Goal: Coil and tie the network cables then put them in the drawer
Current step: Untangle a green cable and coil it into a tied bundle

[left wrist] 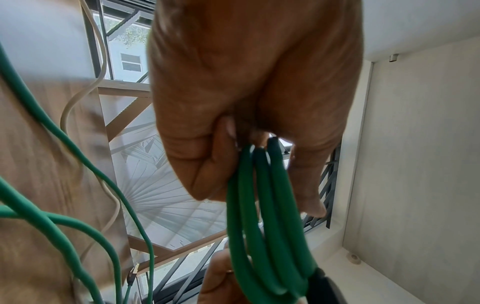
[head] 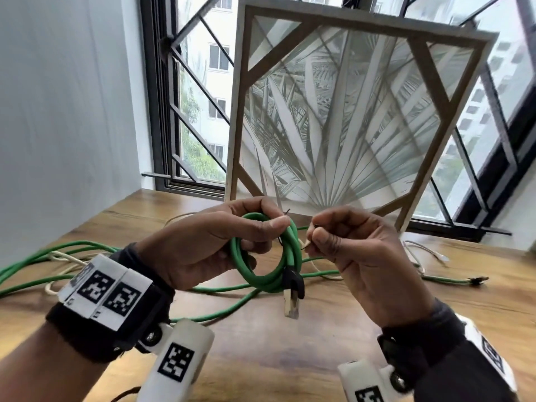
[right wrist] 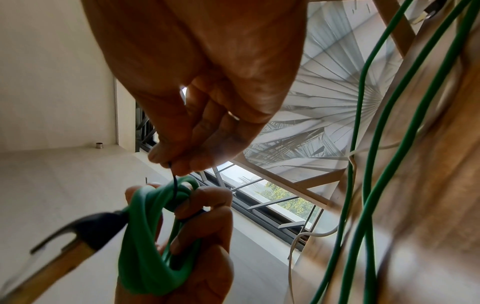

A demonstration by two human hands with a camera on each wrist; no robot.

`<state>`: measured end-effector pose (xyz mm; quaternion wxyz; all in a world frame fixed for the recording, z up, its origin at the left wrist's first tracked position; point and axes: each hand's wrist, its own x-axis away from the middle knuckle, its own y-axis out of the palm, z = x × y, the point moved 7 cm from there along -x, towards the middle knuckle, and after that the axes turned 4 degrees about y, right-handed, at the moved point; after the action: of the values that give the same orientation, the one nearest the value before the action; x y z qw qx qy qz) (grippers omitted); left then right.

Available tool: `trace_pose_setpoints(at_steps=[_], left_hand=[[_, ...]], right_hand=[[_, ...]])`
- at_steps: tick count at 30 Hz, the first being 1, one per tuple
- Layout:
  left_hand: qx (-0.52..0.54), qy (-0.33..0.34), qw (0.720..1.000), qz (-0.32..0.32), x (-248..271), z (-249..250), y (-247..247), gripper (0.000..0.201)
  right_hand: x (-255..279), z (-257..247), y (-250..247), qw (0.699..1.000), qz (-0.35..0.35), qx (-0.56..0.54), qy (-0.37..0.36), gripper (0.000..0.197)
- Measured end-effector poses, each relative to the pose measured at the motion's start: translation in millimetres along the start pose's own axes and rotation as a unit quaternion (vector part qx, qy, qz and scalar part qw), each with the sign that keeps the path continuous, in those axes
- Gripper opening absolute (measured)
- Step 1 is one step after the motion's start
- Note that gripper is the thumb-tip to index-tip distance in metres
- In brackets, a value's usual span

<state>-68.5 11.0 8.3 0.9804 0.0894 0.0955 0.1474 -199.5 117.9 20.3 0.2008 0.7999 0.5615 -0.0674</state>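
Coiled green cable (head: 268,256) gripped in left hand (head: 203,242) fingers (head: 269,226).

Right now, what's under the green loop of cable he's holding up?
Under the coiled green cable held by the left hand: the wooden table with loose green cables and a white cable. The hands cover some of what lies there.

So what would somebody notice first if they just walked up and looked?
Probably the bright green cable coil, held up above the wooden table by the left hand. The right hand beside it pinches a thin dark tie that runs onto the coil. Behind stands a big palm-leaf picture against the window.
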Motion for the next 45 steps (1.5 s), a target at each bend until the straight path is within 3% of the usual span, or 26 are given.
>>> trace_pose_setpoints(at_steps=[5,11,17,25,31,40,45], left_hand=[[0.027,0.004,0.999,0.025,-1.4,3.1,-4.5,0.021],[0.002,-0.017,1.0,0.01,-2.7,-2.5,2.6,0.015],[0.01,-0.054,0.998,-0.021,0.8,-6.0,1.7,0.04],[0.008,-0.091,0.995,-0.048,3.9,-8.5,6.1,0.025],[0.029,-0.102,0.99,-0.089,5.7,-9.7,8.6,0.033],[0.025,-0.108,0.991,-0.075,5.0,-9.2,9.5,0.03],[0.029,-0.108,0.989,-0.092,5.0,-10.2,10.5,0.038]], right_hand=[[-0.3,-5.4,-1.5,0.999,-0.003,0.006,-0.041,0.032],[5.5,-10.2,13.9,0.994,-0.011,0.048,-0.101,0.027],[5.9,-9.1,16.0,0.996,-0.015,0.056,-0.069,0.034],[6.6,-5.4,18.9,0.997,-0.03,0.048,-0.058,0.031],[5.2,0.4,18.8,0.998,-0.045,0.01,-0.04,0.032],[5.8,0.0,21.7,0.997,-0.063,0.016,-0.036,0.031],[7.4,-3.8,21.9,0.996,-0.065,0.037,-0.049,0.029]])
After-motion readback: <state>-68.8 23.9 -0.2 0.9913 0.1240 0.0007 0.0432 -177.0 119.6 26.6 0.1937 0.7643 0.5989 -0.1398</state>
